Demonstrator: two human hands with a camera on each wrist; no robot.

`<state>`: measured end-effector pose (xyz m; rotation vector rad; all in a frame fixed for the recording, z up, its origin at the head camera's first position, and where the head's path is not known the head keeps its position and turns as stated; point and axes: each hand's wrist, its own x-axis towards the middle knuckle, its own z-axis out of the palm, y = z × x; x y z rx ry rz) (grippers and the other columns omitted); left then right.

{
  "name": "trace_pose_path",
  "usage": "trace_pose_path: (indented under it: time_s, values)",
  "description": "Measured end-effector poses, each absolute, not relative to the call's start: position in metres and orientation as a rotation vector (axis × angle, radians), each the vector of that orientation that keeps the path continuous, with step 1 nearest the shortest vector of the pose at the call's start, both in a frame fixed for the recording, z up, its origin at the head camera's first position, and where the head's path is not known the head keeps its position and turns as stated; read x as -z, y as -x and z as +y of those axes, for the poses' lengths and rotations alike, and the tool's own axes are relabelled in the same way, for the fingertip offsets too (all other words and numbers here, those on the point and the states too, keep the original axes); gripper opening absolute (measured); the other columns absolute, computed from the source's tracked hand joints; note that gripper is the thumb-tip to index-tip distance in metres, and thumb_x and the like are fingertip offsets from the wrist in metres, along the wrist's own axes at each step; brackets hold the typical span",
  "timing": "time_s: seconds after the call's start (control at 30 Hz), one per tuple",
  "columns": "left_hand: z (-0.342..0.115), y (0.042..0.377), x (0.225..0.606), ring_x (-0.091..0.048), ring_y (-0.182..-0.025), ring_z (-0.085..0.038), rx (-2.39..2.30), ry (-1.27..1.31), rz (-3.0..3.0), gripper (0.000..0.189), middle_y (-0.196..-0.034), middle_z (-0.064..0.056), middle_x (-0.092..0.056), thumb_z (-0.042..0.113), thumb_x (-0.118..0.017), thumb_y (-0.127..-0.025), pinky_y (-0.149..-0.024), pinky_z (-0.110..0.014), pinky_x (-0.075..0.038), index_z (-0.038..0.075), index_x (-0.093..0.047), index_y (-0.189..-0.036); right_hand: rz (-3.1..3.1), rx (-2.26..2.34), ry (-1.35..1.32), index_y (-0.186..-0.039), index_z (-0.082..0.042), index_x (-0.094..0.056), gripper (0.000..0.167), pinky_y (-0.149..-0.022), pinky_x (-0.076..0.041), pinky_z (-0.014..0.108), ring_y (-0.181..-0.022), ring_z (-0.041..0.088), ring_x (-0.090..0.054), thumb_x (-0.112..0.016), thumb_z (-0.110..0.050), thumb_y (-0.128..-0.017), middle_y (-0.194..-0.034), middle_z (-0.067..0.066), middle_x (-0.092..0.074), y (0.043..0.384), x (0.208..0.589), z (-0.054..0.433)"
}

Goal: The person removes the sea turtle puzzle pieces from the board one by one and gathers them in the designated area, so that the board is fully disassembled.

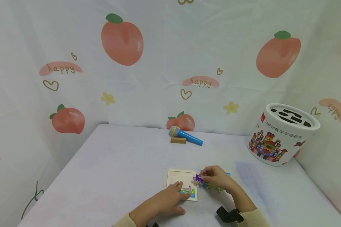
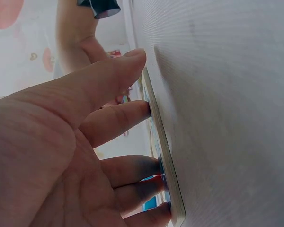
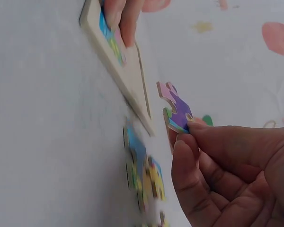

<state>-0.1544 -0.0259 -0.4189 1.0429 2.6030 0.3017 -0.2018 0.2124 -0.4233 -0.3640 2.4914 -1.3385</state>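
A wooden puzzle board (image 1: 178,176) with a raised rim lies flat on the white table. Colourful pieces (image 1: 188,190) fill part of its near side. My left hand (image 1: 170,199) rests on the board with fingers spread and fairly straight; in the left wrist view its fingertips touch down just inside the board's edge (image 2: 164,146). To the right, my right hand (image 1: 217,178) pinches a purple and pink jigsaw piece (image 3: 181,109) between thumb and index finger, held up beside the board. Loose jigsaw pieces (image 3: 136,144) lie on the table beneath that hand, partly hidden by it in the head view.
Behind the board lie a blue toy microphone (image 1: 190,137) and a small brown wooden block (image 1: 178,140). A large white bucket (image 1: 272,142) with a slotted lid stands at the back right. A printed cloth (image 1: 159,88) hangs behind the table.
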Motion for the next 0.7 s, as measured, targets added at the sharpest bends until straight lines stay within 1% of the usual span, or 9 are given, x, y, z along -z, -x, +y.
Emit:
trace_pose_path:
  time_s: [0.2, 0.33, 0.53, 0.7]
  values:
    - [-0.025, 0.154, 0.419, -0.035, -0.137, -0.031, -0.315, -1.022, 2.608, 0.052, -0.145, -0.018, -0.039, 0.044, -0.065, -0.083, -0.108, -0.042, -0.036, 0.032, -0.053, -0.131, 2.455, 1.369, 0.308, -0.101, 0.005, -0.064, 0.021, -0.063, -0.054, 0.027, -0.073, 0.015, -0.058, -0.06, -0.012, -0.09, -0.086, 0.007, -0.065, 0.198, 0.425, 0.238]
    - [-0.026, 0.153, 0.419, -0.034, -0.137, -0.03, -0.319, -1.018, 2.611, 0.052, -0.145, -0.018, -0.039, 0.043, -0.065, -0.082, -0.109, -0.041, -0.035, 0.032, -0.053, -0.131, 2.466, 1.363, 0.263, -0.103, 0.007, -0.063, 0.024, -0.063, -0.052, 0.025, -0.074, 0.014, -0.058, -0.06, -0.013, -0.09, -0.091, 0.009, -0.067, 0.194, 0.425, 0.255]
    - [-0.025, 0.151, 0.417, -0.034, -0.138, -0.029, -0.3, -1.021, 2.615, 0.053, -0.145, -0.017, -0.04, 0.044, -0.065, -0.082, -0.109, -0.039, -0.035, 0.031, -0.053, -0.132, 2.51, 1.323, 0.161, -0.107, 0.009, -0.062, 0.026, -0.066, -0.051, 0.024, -0.076, 0.013, -0.057, -0.057, -0.011, -0.091, -0.099, 0.011, -0.068, 0.184, 0.421, 0.278]
    - [-0.026, 0.151, 0.416, -0.034, -0.138, -0.028, -0.309, -1.01, 2.612, 0.054, -0.146, -0.016, -0.039, 0.043, -0.065, -0.082, -0.109, -0.04, -0.035, 0.03, -0.052, -0.133, 2.54, 1.302, 0.089, -0.11, 0.01, -0.06, 0.028, -0.065, -0.051, 0.025, -0.075, 0.012, -0.057, -0.056, -0.011, -0.091, -0.093, 0.008, -0.067, 0.177, 0.417, 0.292]
